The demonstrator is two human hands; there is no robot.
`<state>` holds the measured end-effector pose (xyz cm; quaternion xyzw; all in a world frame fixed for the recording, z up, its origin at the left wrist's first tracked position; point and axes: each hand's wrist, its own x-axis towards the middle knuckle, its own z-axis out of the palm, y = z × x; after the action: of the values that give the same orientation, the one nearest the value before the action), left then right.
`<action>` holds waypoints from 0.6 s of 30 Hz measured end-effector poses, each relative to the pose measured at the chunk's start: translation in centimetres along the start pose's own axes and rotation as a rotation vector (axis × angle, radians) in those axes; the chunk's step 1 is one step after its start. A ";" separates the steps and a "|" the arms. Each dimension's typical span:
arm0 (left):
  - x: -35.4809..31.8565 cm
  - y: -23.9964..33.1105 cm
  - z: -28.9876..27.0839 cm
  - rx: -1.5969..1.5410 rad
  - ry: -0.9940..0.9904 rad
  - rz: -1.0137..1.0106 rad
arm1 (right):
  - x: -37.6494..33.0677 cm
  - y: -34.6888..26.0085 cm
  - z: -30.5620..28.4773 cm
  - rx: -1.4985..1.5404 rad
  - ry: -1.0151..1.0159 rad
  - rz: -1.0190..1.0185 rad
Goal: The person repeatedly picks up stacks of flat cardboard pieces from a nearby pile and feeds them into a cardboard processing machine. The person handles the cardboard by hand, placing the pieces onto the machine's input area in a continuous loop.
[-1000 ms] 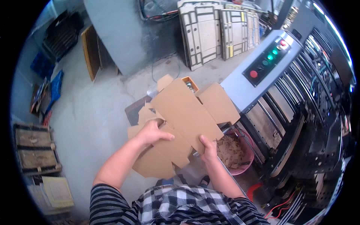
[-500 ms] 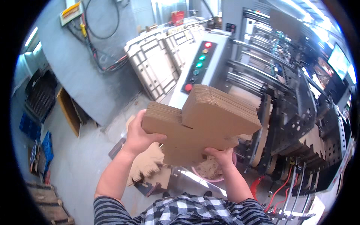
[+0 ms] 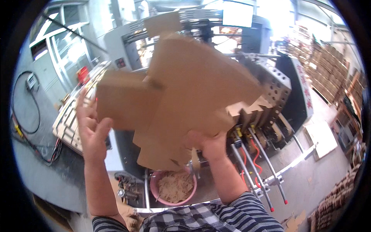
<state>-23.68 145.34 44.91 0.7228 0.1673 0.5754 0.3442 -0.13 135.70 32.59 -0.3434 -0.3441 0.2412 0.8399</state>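
A stack of die-cut brown cardboard sheets [image 3: 181,85] is lifted in front of me, blurred by motion, its broad face toward me. My right hand [image 3: 210,145] grips its lower edge, thumb on the face; the fingers behind are hidden. At the stack's left edge is my left hand [image 3: 92,125], fingers apart and the thumb by the lower left corner; whether it still touches the cardboard is hard to see. A thin cardboard scrap [image 3: 195,157] dangles below my right hand.
Beneath the stack stands a pink basin [image 3: 155,193] of cardboard scraps. A machine with metal rods [image 3: 261,170] and more cut cardboard [image 3: 251,112] lies to the right. Slotted panels [image 3: 71,123] lean at left; cardboard piles [image 3: 328,69] stand far right.
My view has swung to the right, toward the machine. The cardboard stack has come up closer and tilted, and my left hand's fingers have loosened from its left edge.
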 end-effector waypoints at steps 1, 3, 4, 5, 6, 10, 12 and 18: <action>1.4 0.4 2.3 0.061 0.031 0.236 | 1.8 -2.7 -2.4 0.014 0.084 -0.030; 1.9 1.6 3.5 0.175 0.108 0.404 | 5.0 -6.8 -4.2 0.216 0.376 0.075; 1.8 1.9 4.1 0.167 0.119 0.455 | 7.3 -7.8 -6.8 0.169 0.348 -0.095; 1.3 1.1 4.9 0.105 0.040 0.403 | 9.8 -9.4 -9.9 0.243 0.409 -0.149; 0.1 0.0 5.3 0.073 -0.036 0.343 | 12.0 -10.3 -12.2 0.239 0.411 -0.143; -3.0 -2.4 6.7 -0.050 -0.297 -0.116 | 19.2 -11.0 -19.0 0.179 0.467 -0.017; -4.0 -4.5 6.9 -0.044 -0.390 -0.219 | 21.6 -9.6 -21.9 0.191 0.499 0.060; -7.9 -9.6 6.6 0.203 -0.633 -0.207 | 25.5 3.1 -30.8 -0.051 0.786 0.103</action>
<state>-18.19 145.14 31.95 0.8751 0.1811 0.2653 0.3618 38.76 141.36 24.57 -0.4470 0.0152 0.1244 0.8857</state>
